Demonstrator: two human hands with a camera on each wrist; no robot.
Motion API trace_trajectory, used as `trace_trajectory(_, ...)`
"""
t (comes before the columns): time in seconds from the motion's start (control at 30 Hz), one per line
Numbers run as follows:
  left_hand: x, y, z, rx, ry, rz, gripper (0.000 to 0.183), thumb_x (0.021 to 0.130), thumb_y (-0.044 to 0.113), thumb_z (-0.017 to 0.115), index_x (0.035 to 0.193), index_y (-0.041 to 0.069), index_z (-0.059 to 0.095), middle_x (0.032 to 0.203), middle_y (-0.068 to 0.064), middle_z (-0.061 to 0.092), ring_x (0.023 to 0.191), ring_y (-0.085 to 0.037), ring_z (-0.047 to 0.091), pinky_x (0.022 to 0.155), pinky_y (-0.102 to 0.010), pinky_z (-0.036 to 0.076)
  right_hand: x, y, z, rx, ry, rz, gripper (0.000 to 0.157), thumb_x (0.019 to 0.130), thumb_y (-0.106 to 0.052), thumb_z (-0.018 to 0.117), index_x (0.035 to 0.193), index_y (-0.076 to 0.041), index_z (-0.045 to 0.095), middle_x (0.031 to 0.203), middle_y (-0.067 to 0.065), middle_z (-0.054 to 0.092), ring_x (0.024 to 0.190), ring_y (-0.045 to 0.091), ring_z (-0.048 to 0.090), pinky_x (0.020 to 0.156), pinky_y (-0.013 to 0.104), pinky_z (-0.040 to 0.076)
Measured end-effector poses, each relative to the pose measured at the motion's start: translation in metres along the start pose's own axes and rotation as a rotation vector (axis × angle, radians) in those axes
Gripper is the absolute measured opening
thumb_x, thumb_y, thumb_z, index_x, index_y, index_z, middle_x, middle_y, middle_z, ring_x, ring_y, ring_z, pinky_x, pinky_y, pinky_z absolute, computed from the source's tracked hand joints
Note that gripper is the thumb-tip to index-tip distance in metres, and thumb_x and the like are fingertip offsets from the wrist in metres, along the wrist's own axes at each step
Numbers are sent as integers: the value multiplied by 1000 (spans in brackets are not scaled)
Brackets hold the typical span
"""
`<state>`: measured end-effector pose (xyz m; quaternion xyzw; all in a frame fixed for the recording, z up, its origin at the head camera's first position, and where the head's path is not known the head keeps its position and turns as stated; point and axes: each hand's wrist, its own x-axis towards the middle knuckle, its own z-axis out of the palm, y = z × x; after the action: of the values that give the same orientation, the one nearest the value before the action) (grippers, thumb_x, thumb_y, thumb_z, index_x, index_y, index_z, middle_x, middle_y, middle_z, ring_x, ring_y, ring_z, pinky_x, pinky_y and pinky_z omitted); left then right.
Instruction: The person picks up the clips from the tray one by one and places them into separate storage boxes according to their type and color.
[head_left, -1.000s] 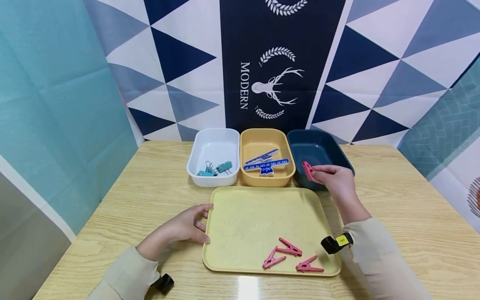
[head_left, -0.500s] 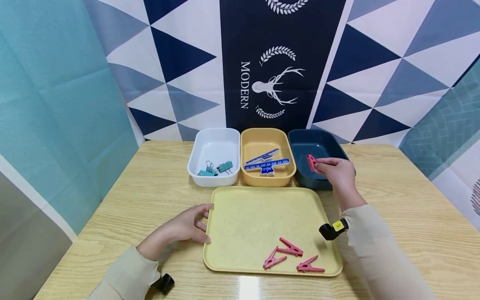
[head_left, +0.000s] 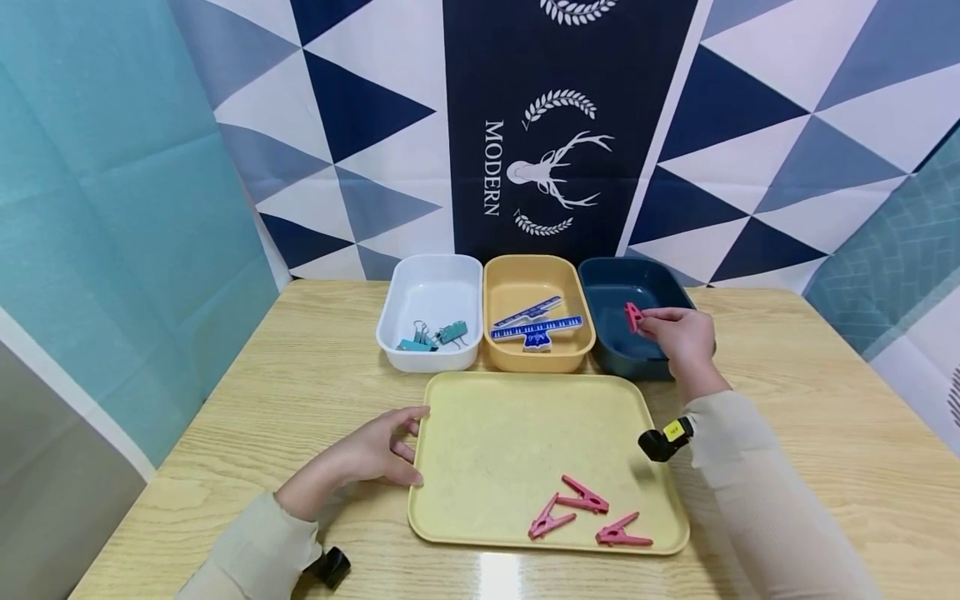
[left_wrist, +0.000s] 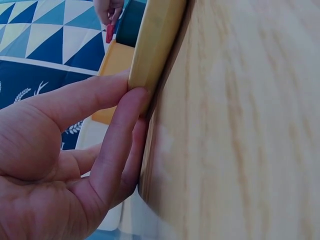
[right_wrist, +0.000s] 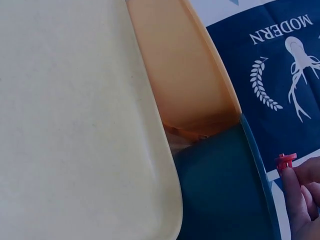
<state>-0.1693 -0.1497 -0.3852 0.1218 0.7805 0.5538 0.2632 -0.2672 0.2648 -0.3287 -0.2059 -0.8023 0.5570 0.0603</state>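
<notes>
Pink clip (head_left: 633, 317), pinched in right hand (head_left: 684, 340)

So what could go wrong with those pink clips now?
The right hand pinches one small pink clip, which might slip out. The orange bin sits right beside the dark blue bin, so a dropped clip could land in the wrong one. The left hand touches the tray, so a push might slide the other three pink clips.
</notes>
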Motion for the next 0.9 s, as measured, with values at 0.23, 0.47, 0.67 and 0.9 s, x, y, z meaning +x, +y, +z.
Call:
trace_trajectory(0.23,0,0,1,-5,-2,4,93,66,-7,79,143,3,30,116,-15,38,87,-22,52,66,-33,52,6,-2,3,-35,13,-13,36,93,-17,57,125,-1,58,126,16,50,80,6,57,89,28,46)
trace_trajectory(0.47,-1,1,2,4,3,5,93,65,-6,80,143,3,30,118,-15,39,88,-23,51,67,-33,52,9,-2,4,42,-6,-1,37,94,-15,51,128,-2,53,116,7,50,87,10,61,95,35,43)
trace_trajectory(0.67,-1,1,2,-3,6,-2,93,65,-7,80,143,3,31,118,-15,38,88,-23,52,67,-33,53,4,-1,0,140,-25,-12,26,93,-18,54,115,-5,57,99,0,52,77,6,59,87,30,48)
trace_trajectory(0.9,-1,1,2,2,3,2,92,65,-6,80,143,3,30,118,-16,39,88,-23,52,68,-33,53,-5,2,-4,197,-42,-10,5,90,-16,59,95,-14,61,90,-3,55,65,3,57,75,21,52)
